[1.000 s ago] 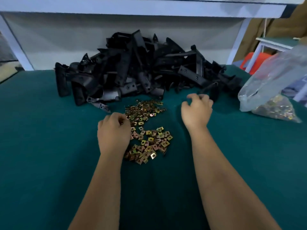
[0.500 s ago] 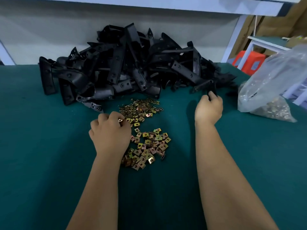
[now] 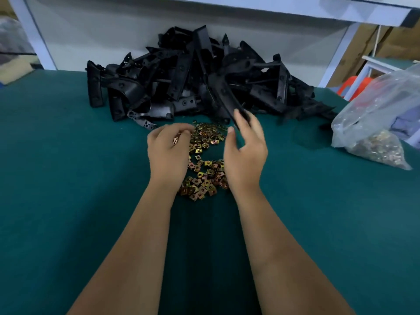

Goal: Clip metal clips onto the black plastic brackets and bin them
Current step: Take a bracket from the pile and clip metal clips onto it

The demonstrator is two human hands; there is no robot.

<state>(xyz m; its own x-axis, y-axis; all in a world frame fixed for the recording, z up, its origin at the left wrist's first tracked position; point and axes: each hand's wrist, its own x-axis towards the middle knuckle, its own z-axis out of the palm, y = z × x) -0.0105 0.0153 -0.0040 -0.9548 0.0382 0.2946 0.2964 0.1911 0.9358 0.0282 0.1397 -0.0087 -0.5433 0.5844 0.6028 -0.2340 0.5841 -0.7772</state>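
Now, from the head camera I see both bare forearms stretched forward over the green felt worktop (image 3: 68,178). My left hand (image 3: 169,151) is curled knuckles-up at the near edge of the scattered pile of small brass-coloured metal clips (image 3: 204,169), pinching one clip (image 3: 175,140) at its fingertips. My right hand (image 3: 246,146) is raised just above the clips, thumb toward me, fingers wrapped round the lower end of a long black plastic bracket (image 3: 223,94) that slants up against the heap of black plastic brackets (image 3: 181,83) behind. A clear plastic bag of clips (image 3: 377,123) lies far right.
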